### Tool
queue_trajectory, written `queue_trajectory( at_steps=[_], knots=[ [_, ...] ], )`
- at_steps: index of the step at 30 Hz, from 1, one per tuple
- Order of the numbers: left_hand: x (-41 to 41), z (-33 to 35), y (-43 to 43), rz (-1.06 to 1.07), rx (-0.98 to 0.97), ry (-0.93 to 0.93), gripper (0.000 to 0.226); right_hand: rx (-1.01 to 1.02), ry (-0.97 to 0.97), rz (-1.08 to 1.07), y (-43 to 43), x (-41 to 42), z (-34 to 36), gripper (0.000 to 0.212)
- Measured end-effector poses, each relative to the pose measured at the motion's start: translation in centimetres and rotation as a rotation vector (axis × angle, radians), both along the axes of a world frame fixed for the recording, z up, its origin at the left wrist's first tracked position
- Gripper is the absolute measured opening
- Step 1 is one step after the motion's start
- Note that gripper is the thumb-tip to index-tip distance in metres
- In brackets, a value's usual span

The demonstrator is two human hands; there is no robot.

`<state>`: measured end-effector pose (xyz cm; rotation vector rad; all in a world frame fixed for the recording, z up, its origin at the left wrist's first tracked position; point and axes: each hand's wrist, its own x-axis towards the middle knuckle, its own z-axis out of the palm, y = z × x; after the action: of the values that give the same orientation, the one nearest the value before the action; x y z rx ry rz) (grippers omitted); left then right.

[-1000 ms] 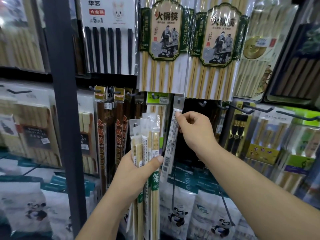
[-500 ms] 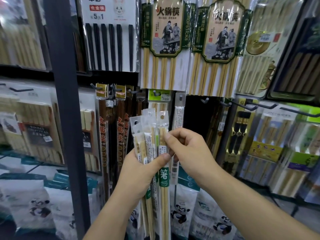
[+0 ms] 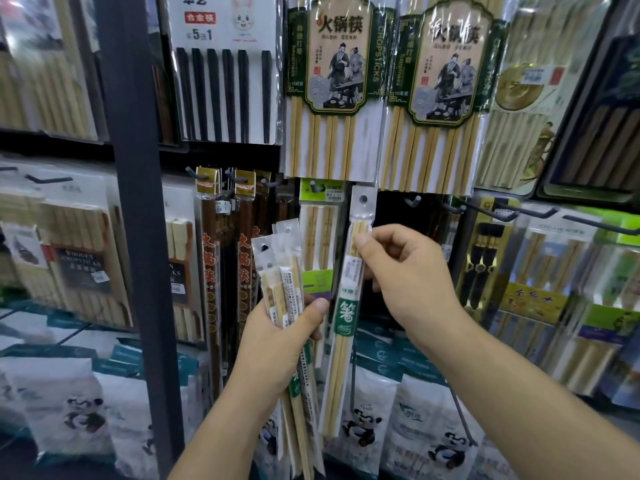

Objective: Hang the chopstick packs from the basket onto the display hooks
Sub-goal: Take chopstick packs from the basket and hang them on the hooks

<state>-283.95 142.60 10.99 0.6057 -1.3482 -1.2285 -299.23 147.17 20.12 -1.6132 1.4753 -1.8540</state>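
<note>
My left hand (image 3: 277,344) grips a bundle of narrow clear chopstick packs (image 3: 280,275), held upright in front of the display. My right hand (image 3: 412,282) pinches a single pack with a green label (image 3: 346,317) near its upper part, just right of the bundle. The hole in that pack's header sits up at the hook row, and I cannot tell whether a hook passes through it. A bare hook (image 3: 412,202) juts out just to the right. The basket is out of view.
Large bamboo chopstick packs (image 3: 332,98) hang above. Dark wooden packs (image 3: 211,271) hang left, beside a dark upright post (image 3: 135,220). Long bare hooks (image 3: 519,213) stick out at right. Panda-printed bags (image 3: 360,424) fill the row below.
My right hand left the pack at the hook, reached into the bundle, pinched the green-labelled pack and lifted it out up to the hook row. My left hand stayed about where it was.
</note>
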Motion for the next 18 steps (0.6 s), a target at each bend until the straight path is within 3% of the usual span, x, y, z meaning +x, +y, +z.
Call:
queue_trajectory(
  at_steps=[5,15,18],
  knots=[
    [-0.1,-0.3,-0.1,-0.019,-0.013,-0.038,0.020,-0.006,-0.006,-0.027,-0.6,-0.5,0.9,0.015],
    [-0.3,-0.6,-0.3,-0.005,0.003,-0.079,0.020,0.085,-0.040,-0.037,-1.5,-1.2,0.4,0.018],
    [-0.5,-0.7,-0.3,-0.020,0.009,-0.059,0.009,0.098,-0.014,-0.080,-2.1,-1.6,0.3,0.018]
  ],
)
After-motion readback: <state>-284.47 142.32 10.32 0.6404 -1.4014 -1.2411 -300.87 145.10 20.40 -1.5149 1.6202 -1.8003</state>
